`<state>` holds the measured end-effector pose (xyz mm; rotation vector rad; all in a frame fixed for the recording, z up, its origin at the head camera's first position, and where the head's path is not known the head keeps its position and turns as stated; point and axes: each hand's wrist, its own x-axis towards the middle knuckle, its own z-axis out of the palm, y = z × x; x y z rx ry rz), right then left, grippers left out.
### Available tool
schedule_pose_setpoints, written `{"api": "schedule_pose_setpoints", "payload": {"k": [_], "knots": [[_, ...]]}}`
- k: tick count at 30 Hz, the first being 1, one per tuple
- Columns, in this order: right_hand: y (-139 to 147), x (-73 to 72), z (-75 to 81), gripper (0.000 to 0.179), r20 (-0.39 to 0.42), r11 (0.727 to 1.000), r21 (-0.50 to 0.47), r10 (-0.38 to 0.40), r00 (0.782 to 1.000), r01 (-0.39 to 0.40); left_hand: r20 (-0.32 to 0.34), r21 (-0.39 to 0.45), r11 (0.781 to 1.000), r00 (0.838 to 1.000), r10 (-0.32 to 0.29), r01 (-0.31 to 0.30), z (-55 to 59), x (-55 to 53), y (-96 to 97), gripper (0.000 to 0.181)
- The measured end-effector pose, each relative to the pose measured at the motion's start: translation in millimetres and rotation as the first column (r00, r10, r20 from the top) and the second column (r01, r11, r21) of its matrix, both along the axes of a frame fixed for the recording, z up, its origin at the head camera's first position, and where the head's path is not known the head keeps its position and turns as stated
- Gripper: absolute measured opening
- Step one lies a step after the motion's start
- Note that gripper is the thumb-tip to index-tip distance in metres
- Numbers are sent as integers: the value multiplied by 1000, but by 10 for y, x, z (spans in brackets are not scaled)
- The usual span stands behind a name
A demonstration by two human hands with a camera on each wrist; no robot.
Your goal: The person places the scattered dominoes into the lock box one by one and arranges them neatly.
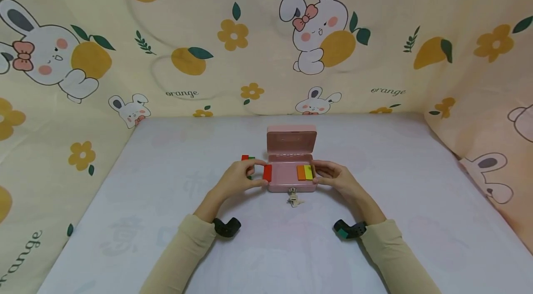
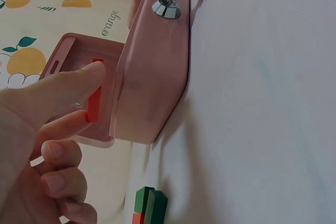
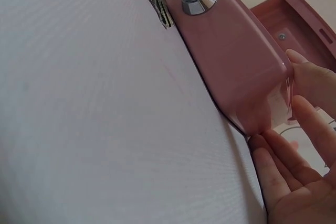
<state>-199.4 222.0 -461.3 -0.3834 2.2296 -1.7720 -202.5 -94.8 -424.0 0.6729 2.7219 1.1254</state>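
A pink metal cash box stands on the table with its lid raised at the back. My left hand pinches a thin red block between thumb and index finger, over the box's left rim; the other fingers are curled below. On the box's right side, my right hand holds it, thumb at the rim and fingers against the side wall. An orange block and a yellow block stand side by side inside, near that wall.
Keys hang from the lock on the box's front. Left of the box, partly behind my left hand, lie green blocks and a red block. Printed cloth surrounds the white-covered table.
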Motion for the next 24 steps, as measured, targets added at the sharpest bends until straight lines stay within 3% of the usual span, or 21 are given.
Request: {"api": "schedule_pose_setpoints", "payload": {"k": [24], "knots": [[-14,11,32,60,7,1000,17,-2,1000,2,8,11,1000,1000,-6,6,29,-34,231,51]]}}
